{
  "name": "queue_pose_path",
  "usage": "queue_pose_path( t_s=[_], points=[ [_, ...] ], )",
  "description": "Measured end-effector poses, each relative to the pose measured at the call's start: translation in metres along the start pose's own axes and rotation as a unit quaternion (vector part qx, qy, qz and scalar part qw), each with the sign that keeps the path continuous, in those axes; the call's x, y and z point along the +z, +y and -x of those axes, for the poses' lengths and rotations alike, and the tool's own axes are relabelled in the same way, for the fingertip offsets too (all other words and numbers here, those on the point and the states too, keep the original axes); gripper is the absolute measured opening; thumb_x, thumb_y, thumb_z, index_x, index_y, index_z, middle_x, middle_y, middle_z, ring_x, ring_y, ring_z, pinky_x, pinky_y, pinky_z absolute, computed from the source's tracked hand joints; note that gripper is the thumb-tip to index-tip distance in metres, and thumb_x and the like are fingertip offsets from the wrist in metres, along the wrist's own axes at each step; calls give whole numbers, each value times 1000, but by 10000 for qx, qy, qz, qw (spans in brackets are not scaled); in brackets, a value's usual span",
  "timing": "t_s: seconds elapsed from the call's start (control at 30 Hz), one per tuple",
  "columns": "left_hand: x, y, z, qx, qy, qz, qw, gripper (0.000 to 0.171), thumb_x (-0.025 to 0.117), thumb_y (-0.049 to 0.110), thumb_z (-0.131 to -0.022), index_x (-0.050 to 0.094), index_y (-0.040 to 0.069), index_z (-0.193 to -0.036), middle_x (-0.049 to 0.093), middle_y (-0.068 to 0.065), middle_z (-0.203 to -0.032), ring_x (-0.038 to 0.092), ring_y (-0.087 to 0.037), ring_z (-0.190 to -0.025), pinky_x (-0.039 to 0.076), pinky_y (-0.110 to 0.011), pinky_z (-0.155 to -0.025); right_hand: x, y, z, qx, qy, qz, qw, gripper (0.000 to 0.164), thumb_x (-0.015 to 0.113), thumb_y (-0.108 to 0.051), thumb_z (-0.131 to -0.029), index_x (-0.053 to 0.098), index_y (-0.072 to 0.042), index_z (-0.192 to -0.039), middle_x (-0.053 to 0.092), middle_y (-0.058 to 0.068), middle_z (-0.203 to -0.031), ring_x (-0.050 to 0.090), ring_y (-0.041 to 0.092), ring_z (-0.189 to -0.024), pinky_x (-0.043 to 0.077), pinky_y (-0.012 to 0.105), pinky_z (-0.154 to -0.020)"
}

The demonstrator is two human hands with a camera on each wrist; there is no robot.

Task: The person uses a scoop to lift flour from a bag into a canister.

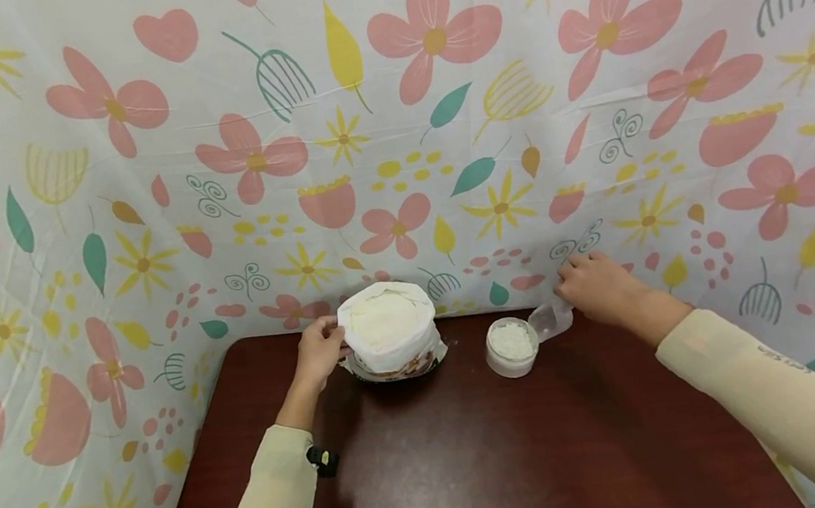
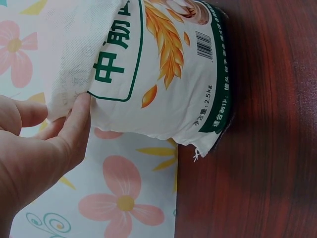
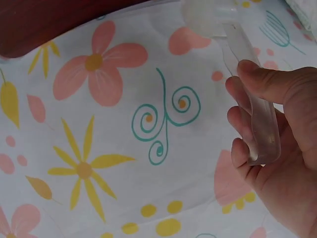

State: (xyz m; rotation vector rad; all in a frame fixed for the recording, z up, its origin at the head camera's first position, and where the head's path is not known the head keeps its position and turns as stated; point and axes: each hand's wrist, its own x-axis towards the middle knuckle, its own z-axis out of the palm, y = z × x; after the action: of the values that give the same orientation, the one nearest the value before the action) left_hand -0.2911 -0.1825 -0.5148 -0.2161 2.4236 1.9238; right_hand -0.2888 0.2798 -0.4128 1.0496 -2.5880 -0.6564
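A white flour bag stands near the back edge of the table, its mouth open and rim folded outward. Pale flour shows inside. At the bag's left side my left hand pinches the folded rim between thumb and fingers. Green lettering and a wheat ear mark the bag in the left wrist view. To the right, my right hand grips a clear plastic scoop by its broad handle. White powder fills the scoop's round cup. Whether the cup touches the table, I cannot tell.
The dark reddish-brown table reaches from beneath the bag toward me. A floral cloth hangs behind its back edge and along the left side. My left wrist wears a black band.
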Motion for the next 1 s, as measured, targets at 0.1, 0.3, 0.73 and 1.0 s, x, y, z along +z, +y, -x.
queue_pose_path(
  t_s=[0.1, 0.3, 0.73, 1.0],
  points=[
    [0, -1, 0, -2, 0, 13, 10000, 37, 51, 12, -109, 55, -3, -143, 59, -25, -123, 69, -32, -108, 65, -38, -89, -2, 0, 1, 51, -10, -30, 10000, 12, 83, -8, -84, 73, -12, -83, 63, 9, -87, 60, 32, -88, 54, 43, -63],
    [0, -2, 1, -29, -32, 22, 10000, 36, 51, 11, -109, 56, -3, -142, 59, -25, -123, 70, -32, -107, 66, -34, -85, -5, 1, 5, 117, 91, -118, 9998, 14, 84, -5, -83, 72, -12, -84, 63, 9, -91, 58, 32, -90, 51, 44, -63],
    [-3, 0, 2, 12, -40, 28, 10000, 36, 51, 11, -109, 56, -3, -142, 59, -25, -124, 69, -34, -108, 65, -41, -91, -1, 15, 17, 522, -115, -897, 9945, 32, 85, -5, -83, 77, -13, -113, 67, 8, -102, 60, 33, -92, 57, 47, -70],
    [-1, 0, 1, -29, -56, 46, 10000, 37, 52, 10, -108, 55, -3, -142, 58, -26, -126, 68, -36, -111, 65, -41, -92, 16, 17, 44, 1000, 341, -1752, 9789, 36, 83, -8, -85, 68, -7, -118, 67, 14, -110, 61, 41, -95, 55, 57, -69]
  ],
)
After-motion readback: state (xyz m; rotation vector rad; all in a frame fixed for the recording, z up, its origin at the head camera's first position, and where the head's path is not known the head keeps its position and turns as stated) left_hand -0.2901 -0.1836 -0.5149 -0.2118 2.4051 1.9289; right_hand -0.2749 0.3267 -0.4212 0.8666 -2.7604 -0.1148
